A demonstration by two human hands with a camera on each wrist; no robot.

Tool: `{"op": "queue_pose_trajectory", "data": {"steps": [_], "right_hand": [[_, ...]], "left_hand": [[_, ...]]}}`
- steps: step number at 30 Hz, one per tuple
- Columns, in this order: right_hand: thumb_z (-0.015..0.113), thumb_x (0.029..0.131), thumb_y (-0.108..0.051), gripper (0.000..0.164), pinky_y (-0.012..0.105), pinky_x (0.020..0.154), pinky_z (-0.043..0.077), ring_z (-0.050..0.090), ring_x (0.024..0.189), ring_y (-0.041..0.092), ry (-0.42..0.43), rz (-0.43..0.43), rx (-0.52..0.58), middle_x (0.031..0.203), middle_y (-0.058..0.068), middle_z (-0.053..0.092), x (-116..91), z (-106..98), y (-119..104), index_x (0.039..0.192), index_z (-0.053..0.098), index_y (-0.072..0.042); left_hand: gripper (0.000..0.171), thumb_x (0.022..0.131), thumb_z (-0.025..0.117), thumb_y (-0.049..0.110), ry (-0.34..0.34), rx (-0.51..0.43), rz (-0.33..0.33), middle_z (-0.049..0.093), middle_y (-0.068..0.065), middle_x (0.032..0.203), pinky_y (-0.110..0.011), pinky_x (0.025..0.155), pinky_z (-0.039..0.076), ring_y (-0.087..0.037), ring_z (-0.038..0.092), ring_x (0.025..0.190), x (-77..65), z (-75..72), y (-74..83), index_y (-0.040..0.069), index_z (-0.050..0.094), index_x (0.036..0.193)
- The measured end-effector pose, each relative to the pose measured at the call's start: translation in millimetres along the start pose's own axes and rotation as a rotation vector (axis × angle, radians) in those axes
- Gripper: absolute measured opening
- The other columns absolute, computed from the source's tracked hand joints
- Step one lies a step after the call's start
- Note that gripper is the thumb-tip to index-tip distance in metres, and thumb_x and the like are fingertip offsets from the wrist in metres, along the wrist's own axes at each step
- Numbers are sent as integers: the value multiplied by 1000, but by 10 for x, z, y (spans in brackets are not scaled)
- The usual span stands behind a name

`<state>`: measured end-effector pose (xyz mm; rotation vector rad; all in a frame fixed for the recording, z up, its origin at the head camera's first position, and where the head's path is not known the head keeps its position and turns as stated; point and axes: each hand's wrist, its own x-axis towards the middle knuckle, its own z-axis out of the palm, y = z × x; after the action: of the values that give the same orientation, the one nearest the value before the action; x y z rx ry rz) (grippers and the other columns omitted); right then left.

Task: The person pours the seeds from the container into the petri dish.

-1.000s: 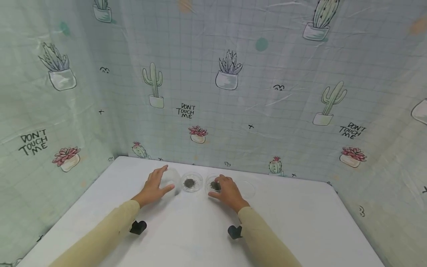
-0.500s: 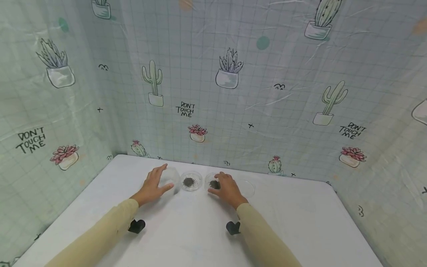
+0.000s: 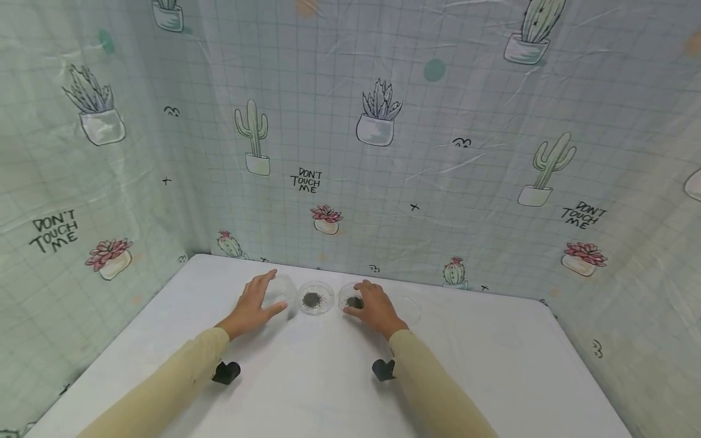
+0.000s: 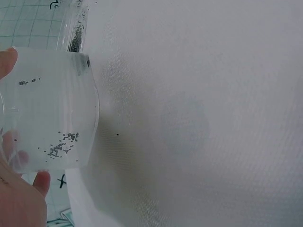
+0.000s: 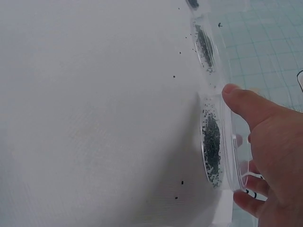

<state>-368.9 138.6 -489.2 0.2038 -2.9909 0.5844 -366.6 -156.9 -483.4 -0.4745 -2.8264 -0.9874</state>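
My left hand (image 3: 253,307) holds a clear plastic cup (image 4: 47,104) at the back left of the table, with thumb and fingers on opposite sides. A few dark grains cling inside the cup. My right hand (image 3: 376,309) grips the rim of a clear petri dish (image 5: 230,146), which stands on the table with a heap of dark grains in it. Between the hands stands another petri dish (image 3: 330,302), also with a dark heap. In the head view my right hand hides part of the dish it grips.
To the right of my right hand, a clear round lid or dish (image 3: 418,311) lies on the white table (image 3: 328,389). Several loose grains are scattered on the tabletop. A cactus-patterned curtain (image 3: 383,182) rises directly behind the dishes.
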Motion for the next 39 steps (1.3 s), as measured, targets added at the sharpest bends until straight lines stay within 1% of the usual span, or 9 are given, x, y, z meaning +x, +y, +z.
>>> {"op": "queue_pose_trajectory", "data": {"steps": [5,12,20,22,27,30,35,39], "right_hand": [[69,74,-50,66,45,105,37,38,130,28,-2,-11,-6,142,8,41,14,0,33,128,50,-15],[69,75,-48,63,45,103,39,42,125,29,22,-26,-6,135,7,47,-1,36,57,125,52,-13],[69,76,-47,60,46,104,37,42,127,31,41,-29,0,138,11,45,-37,28,49,122,54,-12],[69,76,-47,60,45,105,37,42,127,30,39,-28,-3,138,11,45,-44,27,46,122,54,-12],[66,77,-50,63,44,105,36,40,128,29,33,-26,-22,138,9,44,-58,31,53,125,51,-13],[64,77,-53,65,47,106,35,37,131,30,35,-21,-18,141,10,41,-67,20,60,127,50,-14],[63,77,-56,67,48,107,34,34,133,29,37,-4,-6,144,8,36,-79,-19,58,129,48,-16],[61,77,-57,68,46,107,34,34,133,28,50,-20,-16,144,7,36,-79,-45,50,130,47,-17]], "left_hand": [[81,83,62,41,-6,-10,7,27,-13,144,-64,102,23,-36,23,131,-5,4,34,17,17,146],[80,83,62,39,-7,-8,6,27,-13,144,-65,102,23,-36,22,132,-15,9,58,16,17,146],[80,84,62,40,-9,-6,7,26,-13,144,-65,103,22,-36,22,132,0,16,59,15,17,146],[80,84,62,39,-8,-9,9,26,-13,144,-65,103,22,-36,22,132,4,15,59,15,17,146],[80,84,62,40,-6,-11,21,27,-13,143,-64,102,23,-36,22,131,9,20,42,15,17,146],[81,84,62,41,-7,-5,24,27,-13,143,-63,103,23,-36,23,131,9,28,27,16,16,146],[82,83,62,42,-6,-7,6,26,-13,144,-63,103,22,-36,22,132,6,23,15,18,14,146],[86,82,63,43,3,-8,-18,26,-14,144,-64,104,22,-37,20,133,-5,-7,0,18,13,146]]}}
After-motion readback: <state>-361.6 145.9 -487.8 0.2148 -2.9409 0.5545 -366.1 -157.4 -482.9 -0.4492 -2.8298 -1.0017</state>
